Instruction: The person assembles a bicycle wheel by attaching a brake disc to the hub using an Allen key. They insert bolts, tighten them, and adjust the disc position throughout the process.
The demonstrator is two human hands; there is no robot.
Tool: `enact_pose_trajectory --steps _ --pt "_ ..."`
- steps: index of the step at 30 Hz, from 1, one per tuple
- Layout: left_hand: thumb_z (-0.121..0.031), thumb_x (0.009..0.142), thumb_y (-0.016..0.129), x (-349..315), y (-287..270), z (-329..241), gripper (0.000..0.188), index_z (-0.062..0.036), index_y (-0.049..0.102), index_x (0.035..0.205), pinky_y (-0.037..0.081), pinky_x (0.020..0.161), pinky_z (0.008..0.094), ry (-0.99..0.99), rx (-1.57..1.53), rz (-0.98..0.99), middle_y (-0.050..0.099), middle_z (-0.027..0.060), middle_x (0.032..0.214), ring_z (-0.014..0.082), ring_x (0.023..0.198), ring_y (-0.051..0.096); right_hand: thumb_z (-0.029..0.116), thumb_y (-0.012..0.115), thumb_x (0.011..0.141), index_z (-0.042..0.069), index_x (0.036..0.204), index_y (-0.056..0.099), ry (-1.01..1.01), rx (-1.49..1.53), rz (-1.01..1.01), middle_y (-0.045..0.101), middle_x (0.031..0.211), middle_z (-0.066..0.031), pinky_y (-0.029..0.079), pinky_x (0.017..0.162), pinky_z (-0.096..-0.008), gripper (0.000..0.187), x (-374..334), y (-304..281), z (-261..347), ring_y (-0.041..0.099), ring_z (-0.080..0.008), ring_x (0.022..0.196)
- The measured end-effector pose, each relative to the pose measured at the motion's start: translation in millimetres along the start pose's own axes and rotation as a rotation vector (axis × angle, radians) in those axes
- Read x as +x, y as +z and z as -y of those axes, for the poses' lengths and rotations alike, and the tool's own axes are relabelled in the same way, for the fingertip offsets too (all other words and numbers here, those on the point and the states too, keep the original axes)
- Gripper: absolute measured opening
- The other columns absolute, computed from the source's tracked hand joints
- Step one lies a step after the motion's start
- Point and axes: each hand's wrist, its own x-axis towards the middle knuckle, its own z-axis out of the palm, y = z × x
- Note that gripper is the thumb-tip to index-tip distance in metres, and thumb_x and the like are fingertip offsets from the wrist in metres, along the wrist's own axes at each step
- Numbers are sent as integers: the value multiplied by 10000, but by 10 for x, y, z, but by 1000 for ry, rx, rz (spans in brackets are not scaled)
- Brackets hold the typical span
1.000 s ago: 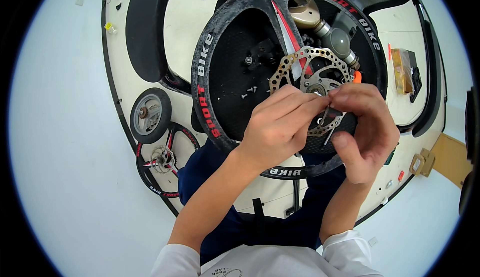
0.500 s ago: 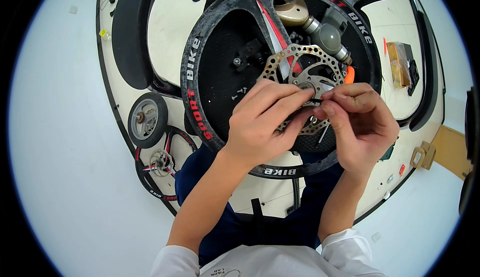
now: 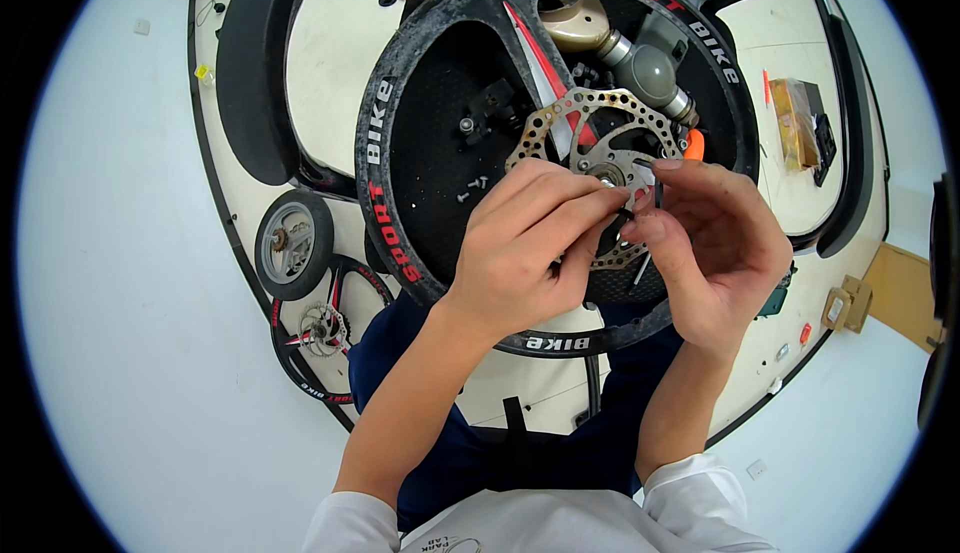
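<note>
Steel brake rotor (image 3: 600,101) sits on our wheel (image 3: 374,143), screws (image 3: 463,197) lying loose: half-assembled, we reckon. Left hand (image 3: 530,243) pinches some black bit (image 3: 626,214); right hand (image 3: 725,253) half-curled, can't tell its grip.

The right hand's (image 3: 728,243) pinch has loosened.
Its thumb and forefinger, together half a second ago, now stand apart with a slim dark piece (image 3: 658,193) between them; the wheel (image 3: 545,73) sits farther left in the frame.
</note>
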Motion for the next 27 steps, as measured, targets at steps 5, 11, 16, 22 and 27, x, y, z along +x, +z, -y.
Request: enact_pose_trajectory --steps 5,11,16,22,27 --pt "45 634 810 -14 1 1 342 -20 741 963 543 705 337 -39 -6 -22 693 81 925 258 813 658 -72 838 723 -57 948 703 10 15 -24 730 913 -121 599 678 -244 262 0 43 44 704 -139 793" --pt "66 624 779 -67 15 58 310 -1 747 925 546 678 322 -46 -12 -69 711 96 890 253 773 681 -48 854 691 -40 841 672 -116 -63 42 725 897 -139 597 685 -248 236 18 -20 -52 709 -154 780" --pt "55 653 782 -60 57 102 296 -28 756 936 538 682 328 -5 -52 -62 698 64 873 240 764 663 -33 831 683 -47 880 694 -126 -77 110 727 879 -142 582 679 -254 240 20 -58 69 717 -173 764" --pt "47 641 758 -72 71 81 324 -32 761 955 525 701 340 12 -28 -17 697 44 892 234 781 640 -60 800 699 -51 986 732 -108 -79 106 730 845 -121 565 646 -233 295 3 -95 19 719 -161 719" --pt "8 636 818 -27 31 59 311 -34 756 937 525 673 330 22 20 -35 693 53 884 238 767 643 -72 790 710 -46 965 740 -58 -125 32 725 803 -102 552 604 -215 261 1 -41 89 694 -127 633"
